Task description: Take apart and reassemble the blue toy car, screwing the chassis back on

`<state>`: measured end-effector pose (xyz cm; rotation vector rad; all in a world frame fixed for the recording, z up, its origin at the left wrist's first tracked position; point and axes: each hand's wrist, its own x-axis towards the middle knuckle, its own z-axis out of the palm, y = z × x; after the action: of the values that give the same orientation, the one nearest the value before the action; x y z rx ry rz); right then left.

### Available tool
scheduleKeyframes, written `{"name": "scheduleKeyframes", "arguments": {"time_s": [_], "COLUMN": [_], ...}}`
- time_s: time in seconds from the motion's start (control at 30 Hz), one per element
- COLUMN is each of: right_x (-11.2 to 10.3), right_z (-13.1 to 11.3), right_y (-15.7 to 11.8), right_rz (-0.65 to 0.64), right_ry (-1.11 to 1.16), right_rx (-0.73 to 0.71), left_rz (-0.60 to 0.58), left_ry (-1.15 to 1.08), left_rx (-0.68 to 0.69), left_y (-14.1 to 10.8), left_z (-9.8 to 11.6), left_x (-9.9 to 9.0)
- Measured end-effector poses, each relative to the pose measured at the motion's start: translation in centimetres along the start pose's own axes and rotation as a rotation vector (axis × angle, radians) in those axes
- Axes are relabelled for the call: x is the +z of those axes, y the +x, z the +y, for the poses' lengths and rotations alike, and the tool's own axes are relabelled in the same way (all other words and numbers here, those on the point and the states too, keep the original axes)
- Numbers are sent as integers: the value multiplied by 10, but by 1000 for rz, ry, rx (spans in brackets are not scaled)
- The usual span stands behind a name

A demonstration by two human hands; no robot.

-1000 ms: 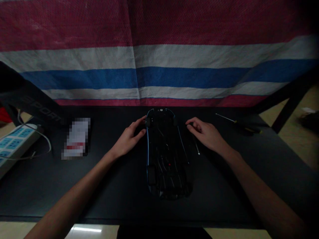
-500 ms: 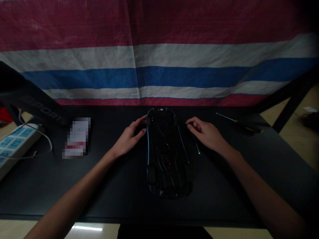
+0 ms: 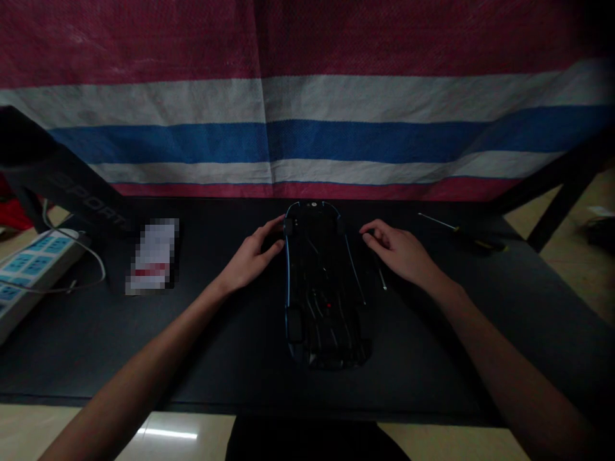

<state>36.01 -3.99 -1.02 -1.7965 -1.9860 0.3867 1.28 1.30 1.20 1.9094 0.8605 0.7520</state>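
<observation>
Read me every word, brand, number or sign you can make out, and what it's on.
"SPORT": on the dark slanting bar at left.
Pixelated white-and-red item: unreadable.
Upturned model car: small pale mark at its far end, too small to read.
Power strip: no readable text.

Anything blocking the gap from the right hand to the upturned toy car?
Nothing visible stands between the right hand and the upturned toy car. A slim metal shaft shows beside that hand, off the direct line from fingertips to car.
</observation>
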Motion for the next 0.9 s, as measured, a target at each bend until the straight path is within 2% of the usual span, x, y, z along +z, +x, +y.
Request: {"name": "scheduleKeyframes", "arguments": {"time_s": [0.63,0.9], "right_x": [1,-1], "right_z": [3,-4], "right_y": [-2,-3], "right_rz": [51,36], "right_ry": [-34,-47], "right_rx": [-16,13], "left_rz": [12,-5], "left_ry": [6,-22], "left_rx": [21,12], "left_y": [4,2], "left_z": [-3,2], "left_x": [2,2]}}
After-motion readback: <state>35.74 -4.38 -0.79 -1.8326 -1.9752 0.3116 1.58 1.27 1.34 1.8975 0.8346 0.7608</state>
